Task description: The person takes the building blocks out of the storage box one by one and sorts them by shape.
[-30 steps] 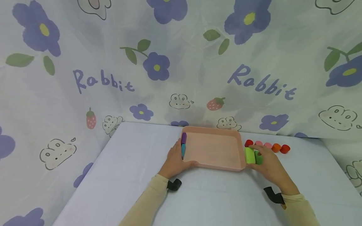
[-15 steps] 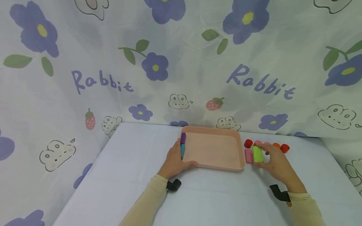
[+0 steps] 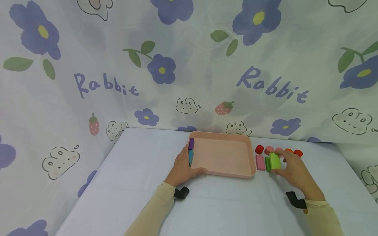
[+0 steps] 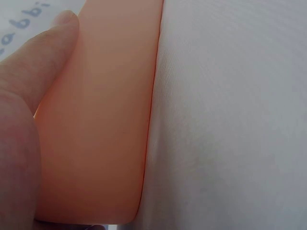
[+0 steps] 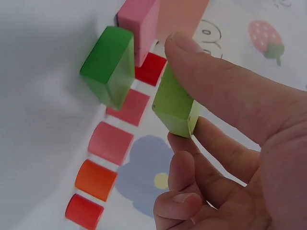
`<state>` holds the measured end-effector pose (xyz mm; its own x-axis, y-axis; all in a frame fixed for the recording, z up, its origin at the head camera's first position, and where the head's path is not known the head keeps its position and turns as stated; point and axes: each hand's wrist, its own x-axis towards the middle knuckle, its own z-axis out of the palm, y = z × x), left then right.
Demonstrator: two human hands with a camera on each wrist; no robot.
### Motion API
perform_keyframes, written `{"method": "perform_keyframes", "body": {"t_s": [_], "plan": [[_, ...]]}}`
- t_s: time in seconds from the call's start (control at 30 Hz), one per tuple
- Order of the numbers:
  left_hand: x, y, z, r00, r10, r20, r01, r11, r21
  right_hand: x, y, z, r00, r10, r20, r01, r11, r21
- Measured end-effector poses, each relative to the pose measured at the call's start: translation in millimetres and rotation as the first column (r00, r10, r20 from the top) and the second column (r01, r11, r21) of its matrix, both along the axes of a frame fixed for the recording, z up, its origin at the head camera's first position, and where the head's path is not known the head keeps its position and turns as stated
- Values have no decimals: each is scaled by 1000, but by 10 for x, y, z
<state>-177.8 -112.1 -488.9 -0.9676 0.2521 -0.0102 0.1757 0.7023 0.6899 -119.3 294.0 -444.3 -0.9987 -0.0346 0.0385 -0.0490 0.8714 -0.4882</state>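
Note:
At the front left corner of a peach tray (image 3: 224,157), my left hand (image 3: 181,168) holds the edge, its thumb along the front wall and its fingers along the left side. The left wrist view shows the thumb (image 4: 45,57) against the tray wall. My right hand (image 3: 296,168) pinches a light green block (image 5: 175,103) between thumb and fingers, right of the tray. Just left of that block stands a dark green block (image 5: 109,64), with a pink block (image 3: 260,163) between it and the tray.
Behind the right hand runs a row of short cylinders: red (image 3: 259,149), pink (image 3: 269,150), orange (image 5: 96,179) and another red one. Purple (image 3: 191,144) and blue (image 3: 191,157) blocks lie along the tray's inner left wall. A printed cloth hangs behind the table.
The right hand has moved right with the light green block, from beside the tray to past the dark green block. The pink block has come into sight. The left hand stays put.

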Motion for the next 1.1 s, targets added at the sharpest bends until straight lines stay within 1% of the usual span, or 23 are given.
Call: {"method": "perform_keyframes", "body": {"t_s": [0.23, 0.47, 0.77, 0.93, 1.1], "plan": [[-7, -4, -2, 1000, -6, -5, 6, 1000, -4, 7, 52, 3, 1000, 0, 8, 0, 1000, 7], [-10, -5, -5, 1000, -8, -6, 8, 1000, -6, 3, 99, -15, 999, -30, 33, 29, 999, 23], [-8, -1, -7, 1000, -5, -5, 5, 1000, 4, -12, 198, -69, 994, -72, 79, 71, 997, 11], [-10, -2, -10, 1000, -7, -6, 7, 1000, 4, -24, 231, -102, 993, -82, 84, 81, 997, 13], [-16, -4, -17, 1000, -12, -15, 12, 1000, 4, -28, 242, -97, 989, -92, 113, 92, 996, 13]]}}
